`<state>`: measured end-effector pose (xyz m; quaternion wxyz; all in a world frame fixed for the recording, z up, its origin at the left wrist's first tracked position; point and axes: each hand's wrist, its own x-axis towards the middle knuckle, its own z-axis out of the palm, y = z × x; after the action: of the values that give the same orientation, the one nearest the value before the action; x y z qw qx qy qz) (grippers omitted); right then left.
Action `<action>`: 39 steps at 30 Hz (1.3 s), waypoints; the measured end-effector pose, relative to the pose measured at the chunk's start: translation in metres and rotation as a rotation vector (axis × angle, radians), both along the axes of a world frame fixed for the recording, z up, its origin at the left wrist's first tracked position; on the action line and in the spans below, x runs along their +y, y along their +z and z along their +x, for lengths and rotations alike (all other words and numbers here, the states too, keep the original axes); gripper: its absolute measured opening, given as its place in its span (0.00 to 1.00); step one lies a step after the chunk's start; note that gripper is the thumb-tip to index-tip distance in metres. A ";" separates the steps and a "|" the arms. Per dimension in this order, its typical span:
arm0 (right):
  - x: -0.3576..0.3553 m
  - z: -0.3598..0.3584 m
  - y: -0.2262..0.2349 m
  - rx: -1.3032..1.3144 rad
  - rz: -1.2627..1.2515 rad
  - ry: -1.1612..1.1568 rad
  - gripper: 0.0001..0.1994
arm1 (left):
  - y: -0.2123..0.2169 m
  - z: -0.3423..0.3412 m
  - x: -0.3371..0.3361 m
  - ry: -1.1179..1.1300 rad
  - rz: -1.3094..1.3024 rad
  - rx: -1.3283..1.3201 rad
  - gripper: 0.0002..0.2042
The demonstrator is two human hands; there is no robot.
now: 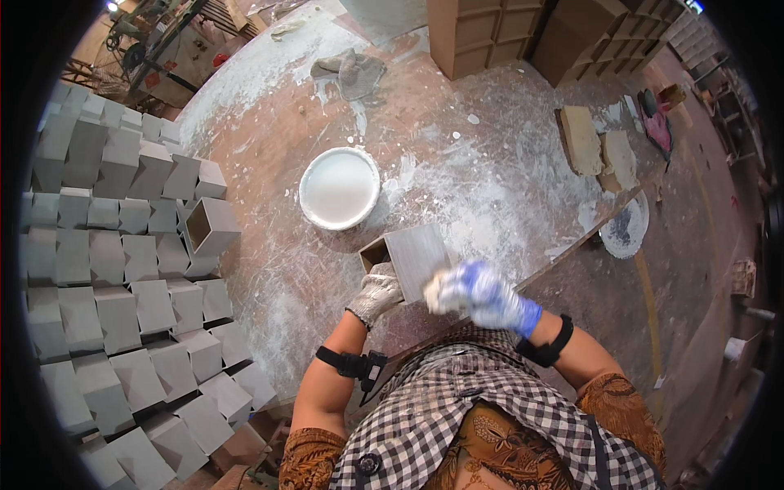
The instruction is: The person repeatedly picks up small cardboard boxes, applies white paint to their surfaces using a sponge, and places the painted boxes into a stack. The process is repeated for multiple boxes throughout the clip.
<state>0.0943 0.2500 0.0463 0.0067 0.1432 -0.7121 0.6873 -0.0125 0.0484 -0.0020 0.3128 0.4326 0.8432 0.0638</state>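
Now L hand (375, 296) grip holds grey box (407, 260) at its 7 o'clock; R hand (482, 296) grip clutches pale rag (438, 291) at box's 4 o'clock; white bowl (339, 188) at 11.

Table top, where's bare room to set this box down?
Bare table lies between the white bowl and the rag, and right of the bowl toward the sponges. The left edge is crowded with stacked grey boxes; both hands work the held box.

Box: small open-ended wooden box (407, 260), matt grey coat.
Gloves: knitted cloth, white on left hand (376, 296), blue on right hand (483, 296).
Bowl: round white bowl (339, 188), glossy liquid.
Table: rough brown worktable (490, 155), white-smeared.
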 end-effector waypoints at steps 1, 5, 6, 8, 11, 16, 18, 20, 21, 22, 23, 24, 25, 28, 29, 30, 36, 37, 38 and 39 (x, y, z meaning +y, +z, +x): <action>0.006 -0.015 -0.002 0.063 0.069 -0.072 0.18 | -0.002 0.000 -0.003 -0.033 0.041 0.019 0.15; 0.023 -0.078 -0.006 0.166 0.656 -0.233 0.12 | 0.001 0.000 0.001 0.023 0.005 -0.005 0.14; 0.024 -0.085 -0.014 0.141 0.670 -0.206 0.09 | 0.005 0.000 0.002 0.012 -0.017 0.014 0.14; 0.011 -0.068 -0.060 -0.016 -0.023 -0.182 0.15 | 0.003 -0.001 0.003 -0.009 0.011 0.040 0.14; -0.008 -0.010 -0.030 -0.214 -0.323 -0.112 0.15 | -0.009 0.000 -0.004 0.003 0.043 0.009 0.14; 0.005 0.029 -0.008 0.268 0.511 -0.114 0.11 | 0.002 0.001 -0.004 0.046 -0.005 -0.039 0.15; 0.011 -0.005 -0.001 0.370 0.211 -0.204 0.12 | 0.012 0.000 0.002 0.045 -0.034 -0.048 0.15; 0.006 -0.037 0.012 0.235 0.346 -0.285 0.15 | 0.014 -0.002 0.005 0.021 -0.046 -0.047 0.16; 0.002 -0.054 0.012 0.153 0.300 -0.301 0.15 | 0.008 -0.003 0.003 0.000 -0.043 -0.039 0.16; -0.004 -0.072 -0.013 0.045 0.035 -0.267 0.14 | 0.001 -0.004 0.003 -0.031 -0.036 -0.029 0.16; -0.012 -0.080 -0.011 0.035 0.070 -0.219 0.14 | -0.014 -0.003 -0.004 0.007 0.074 -0.006 0.17; -0.019 -0.088 -0.008 0.029 0.106 -0.172 0.14 | -0.034 0.001 -0.013 0.045 0.186 0.018 0.17; -0.026 -0.087 0.022 0.116 0.445 -0.118 0.14 | -0.054 0.005 -0.023 0.093 0.297 0.040 0.17; -0.041 -0.055 0.037 0.288 0.895 -0.032 0.19 | -0.095 0.008 -0.036 0.307 0.674 -0.254 0.18; -0.045 -0.037 0.035 0.329 0.951 -0.016 0.21 | -0.108 0.008 -0.043 0.318 0.709 -0.287 0.18; -0.046 -0.017 0.031 0.359 0.885 -0.016 0.22 | -0.124 0.006 -0.052 0.238 0.617 -0.223 0.18; 0.003 0.037 -0.029 -0.083 -0.043 0.010 0.16 | -0.009 0.000 -0.003 0.101 -0.083 -0.042 0.14; 0.015 0.033 -0.024 -0.023 0.113 -0.146 0.15 | -0.017 0.003 -0.008 0.137 0.045 -0.042 0.14; 0.026 0.027 -0.021 0.015 0.272 -0.304 0.14 | -0.030 0.005 -0.016 0.174 0.173 -0.043 0.14; 0.044 0.005 0.008 0.290 0.659 -0.392 0.14 | -0.037 0.007 -0.022 0.206 0.300 -0.045 0.14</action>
<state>0.0993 0.2936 0.0538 0.1917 0.0946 -0.8995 0.3810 -0.0058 0.0261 -0.0394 0.2553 0.3841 0.8569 0.2303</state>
